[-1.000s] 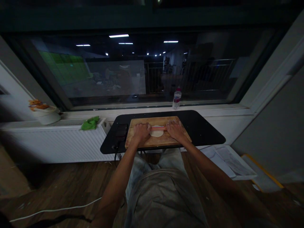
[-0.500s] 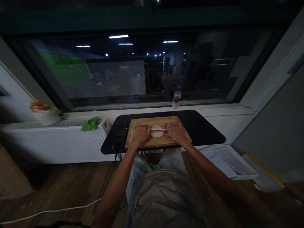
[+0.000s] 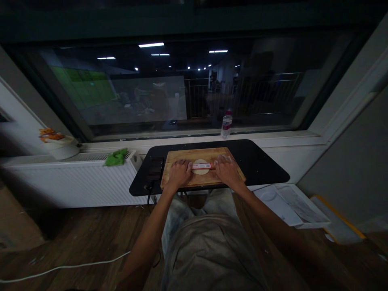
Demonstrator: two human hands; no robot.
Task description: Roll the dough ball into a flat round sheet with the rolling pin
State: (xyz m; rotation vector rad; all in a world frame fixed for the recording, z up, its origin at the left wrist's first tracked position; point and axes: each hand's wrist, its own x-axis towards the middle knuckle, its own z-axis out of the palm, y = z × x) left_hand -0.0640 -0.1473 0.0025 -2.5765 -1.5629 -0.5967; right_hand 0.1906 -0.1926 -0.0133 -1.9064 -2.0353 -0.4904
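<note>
Head view: left hand is wrapped over the left end of the rolling pin, right by the dough disc's left edge. Pin's long axis runs left-right, crossing the disc around its middle; dough shows on both the far and near sides, on the wooden cutting board. Right hand grasps the right end, slightly farther from the dough. Black table underneath.

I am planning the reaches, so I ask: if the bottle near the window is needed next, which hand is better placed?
Probably the right hand: the bottle stands almost straight beyond it, while the left hand is farther away. Both are on the rolling pin, so neither is free.
</note>
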